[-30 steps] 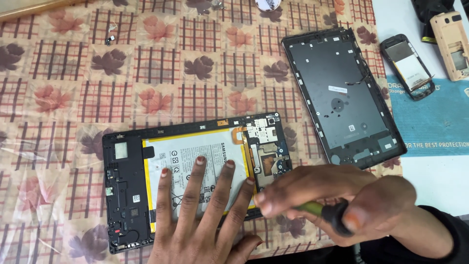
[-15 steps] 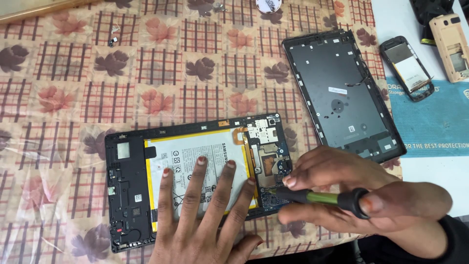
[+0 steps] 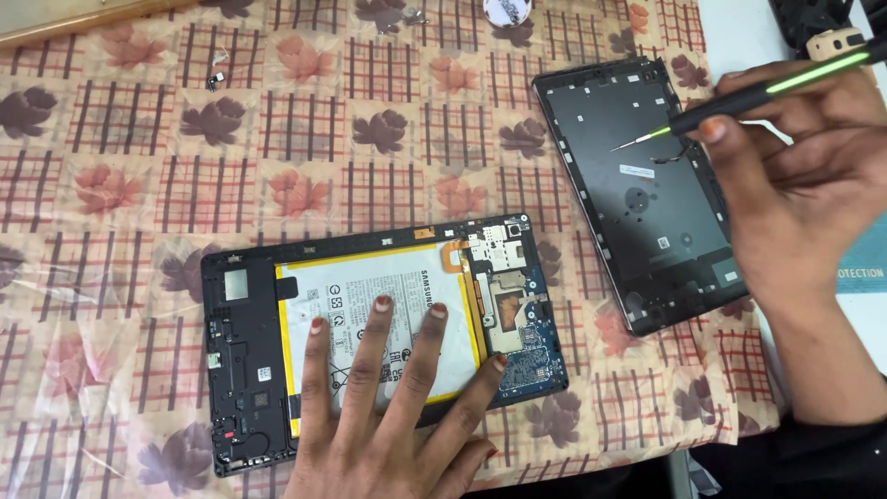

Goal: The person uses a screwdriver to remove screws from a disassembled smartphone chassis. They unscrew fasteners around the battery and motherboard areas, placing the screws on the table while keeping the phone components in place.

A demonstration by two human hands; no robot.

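Observation:
An opened tablet (image 3: 249,360) lies on the patterned cloth, its white battery (image 3: 370,286) and circuit board (image 3: 513,314) exposed. My left hand (image 3: 388,407) rests flat on the battery with fingers spread, pinning the tablet down. My right hand (image 3: 795,185) is raised at the right, gripping a black and green screwdriver (image 3: 739,97). The screwdriver's tip hovers over the tablet's detached black back cover (image 3: 637,203), which lies inner side up to the right of the tablet.
A floral checked tablecloth (image 3: 277,139) covers the table. Small loose parts (image 3: 217,79) lie at the far left, and a round white object (image 3: 506,9) sits at the top edge. A blue mat (image 3: 864,268) shows at the right.
My right hand lifted the screwdriver off the tablet's circuit board and swung it up and right over the back cover. The left hand stayed flat on the battery.

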